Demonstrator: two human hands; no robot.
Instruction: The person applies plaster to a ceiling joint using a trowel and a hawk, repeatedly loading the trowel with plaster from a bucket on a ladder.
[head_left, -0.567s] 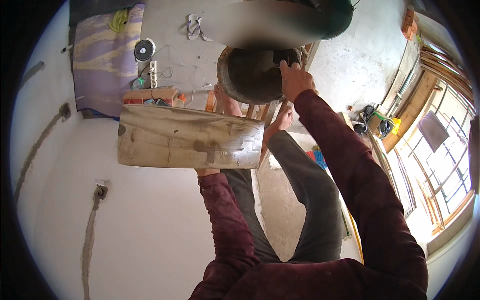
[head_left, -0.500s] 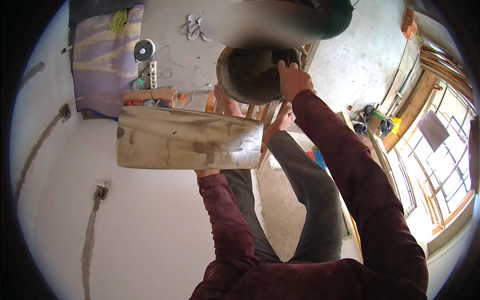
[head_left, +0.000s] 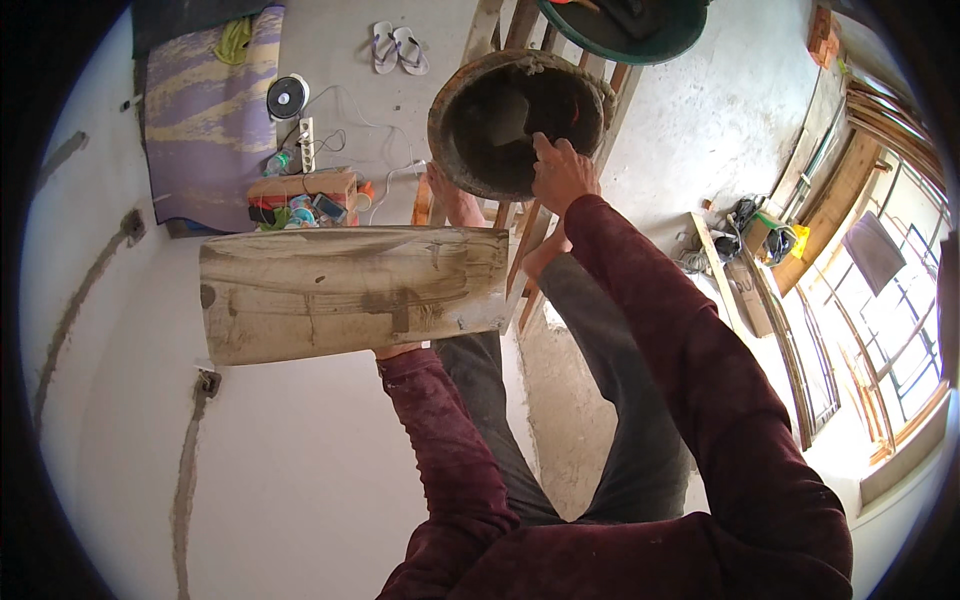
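My left hand (head_left: 399, 350) is under a long, mortar-stained board (head_left: 355, 295), a plasterer's hawk, bearing it from below; the board hides its fingers. Thin grey smears and a darker patch mark the board's face. At the upper middle, my right hand (head_left: 566, 176) reaches over the near right rim of a round, crusted basin (head_left: 440, 125). Its fingers are closed on a dark trowel (head_left: 553, 112), whose blade is hard to make out against the dark inside of the basin. Grey wet material (head_left: 490, 112) lies in the basin.
My bare feet (head_left: 455, 197) rest by wooden rails (head_left: 525, 235) below the basin. Beyond stands a green tub (head_left: 650, 50). Flip-flops (head_left: 400, 48), a power strip (head_left: 307, 143), a small fan (head_left: 288, 98) and a brick stack (head_left: 300, 186) with a phone are on the left; a window (head_left: 900, 300) is right.
The board has shifted left and tilted slightly. My right hand has moved down and left at the basin with the trowel. The basin and green tub now show more fully.
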